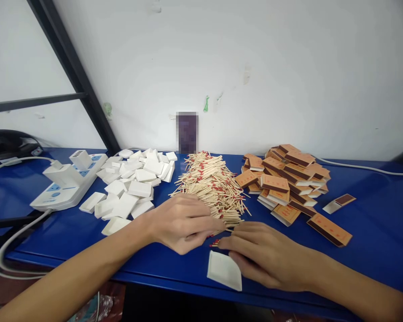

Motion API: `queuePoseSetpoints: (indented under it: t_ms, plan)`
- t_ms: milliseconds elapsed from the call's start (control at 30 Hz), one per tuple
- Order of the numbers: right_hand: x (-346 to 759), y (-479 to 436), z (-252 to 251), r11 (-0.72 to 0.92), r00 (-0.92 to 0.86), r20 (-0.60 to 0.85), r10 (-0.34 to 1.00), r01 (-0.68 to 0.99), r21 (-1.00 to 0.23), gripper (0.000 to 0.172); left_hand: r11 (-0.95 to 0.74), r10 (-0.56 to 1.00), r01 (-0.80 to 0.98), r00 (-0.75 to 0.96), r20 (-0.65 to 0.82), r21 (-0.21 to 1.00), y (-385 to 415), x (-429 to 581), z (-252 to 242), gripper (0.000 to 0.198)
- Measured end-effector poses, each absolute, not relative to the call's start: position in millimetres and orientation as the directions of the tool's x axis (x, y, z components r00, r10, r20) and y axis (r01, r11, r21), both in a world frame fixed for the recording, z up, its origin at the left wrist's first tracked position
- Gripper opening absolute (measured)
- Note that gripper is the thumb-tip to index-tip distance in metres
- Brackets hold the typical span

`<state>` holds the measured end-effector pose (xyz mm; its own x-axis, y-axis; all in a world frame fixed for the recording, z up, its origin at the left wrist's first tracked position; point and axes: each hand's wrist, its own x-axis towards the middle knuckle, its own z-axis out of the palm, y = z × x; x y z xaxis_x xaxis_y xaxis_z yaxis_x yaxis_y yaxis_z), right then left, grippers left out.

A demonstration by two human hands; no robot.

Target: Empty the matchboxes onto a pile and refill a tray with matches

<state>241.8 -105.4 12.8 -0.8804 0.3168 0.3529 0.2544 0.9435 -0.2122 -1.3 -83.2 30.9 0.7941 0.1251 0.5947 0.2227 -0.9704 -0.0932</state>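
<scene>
A large heap of red-tipped matches (211,179) lies in the middle of the blue table. My left hand (183,223) is at the heap's near edge, its fingers bent and drawn together; what is between the fingertips, if anything, is hidden. Close beside it, my right hand (268,255) is closed on a few matches (215,243), whose red heads stick out to the left of its fingertips. Just below those matches, an open white matchbox tray (224,270) sits near the table's front edge, against the right hand's fingers.
White matchbox trays (124,203) are piled at left, orange matchbox sleeves (285,167) at right. Two sleeves lie apart, one a long orange sleeve (329,229). A power strip (67,188) with white cables stands far left. A blurred dark rectangle (187,133) leans at the wall.
</scene>
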Motion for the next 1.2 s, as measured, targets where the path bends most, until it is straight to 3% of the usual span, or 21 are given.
queuePoseSetpoints:
  t_ms: [133, 267, 567, 833, 1200]
  plan:
    - [250, -95, 18, 0.937, -0.840, 0.414, 0.350, 0.322, -0.138, 0.018, -0.967, 0.113, 0.214, 0.842, 0.528, -0.135, -84, 1, 32, 0.016]
    - [257, -89, 16, 0.920, -0.843, 0.373, 0.388, 0.381, -0.095, 0.015, -0.960, 0.108, 0.220, 0.862, 0.495, -0.173, -83, 1, 33, 0.014]
    - [259, -83, 10, 0.872, -0.837, 0.249, 0.488, 0.460, -0.165, 0.015, -0.930, 0.127, 0.268, 0.878, 0.462, -0.253, -84, 2, 31, 0.017]
    - [257, -85, 13, 0.855, -0.822, 0.240, 0.516, 0.479, -0.198, 0.012, -0.932, 0.189, 0.321, 0.823, 0.535, -0.165, -86, 7, 28, 0.020]
    - [256, -89, 22, 0.837, -0.813, 0.215, 0.541, 0.496, -0.231, 0.012, -0.940, 0.240, 0.319, 0.875, 0.421, -0.125, -84, 7, 24, 0.020]
